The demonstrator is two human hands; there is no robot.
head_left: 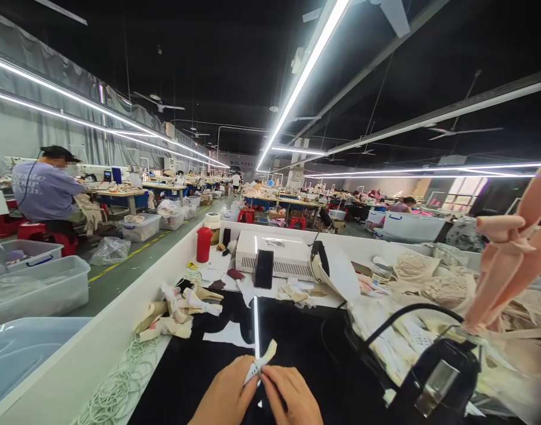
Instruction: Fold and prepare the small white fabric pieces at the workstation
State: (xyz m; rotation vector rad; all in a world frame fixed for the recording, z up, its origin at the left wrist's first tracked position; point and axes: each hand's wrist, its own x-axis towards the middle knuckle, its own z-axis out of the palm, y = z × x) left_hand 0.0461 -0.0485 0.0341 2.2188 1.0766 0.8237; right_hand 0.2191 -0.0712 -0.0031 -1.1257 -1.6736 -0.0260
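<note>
Low in the centre of the head view, my left hand is closed around a small cream fabric strip with a white printed wrap about it. The fingertips of my right hand pinch the same bundle from the other side. One end of the strip sticks up past my fingers; its lower part is hidden in them. Both hands are over a glossy black tabletop. Beyond my left hand lies a heap of cream fabric scraps, and pale green elastic cords are tangled to the left.
A white vented box stands at the back, a phone leaning on it, near a red container. At right are a black device with a metal plate, piled fabric and hanging peach straps. A co-worker sits far left.
</note>
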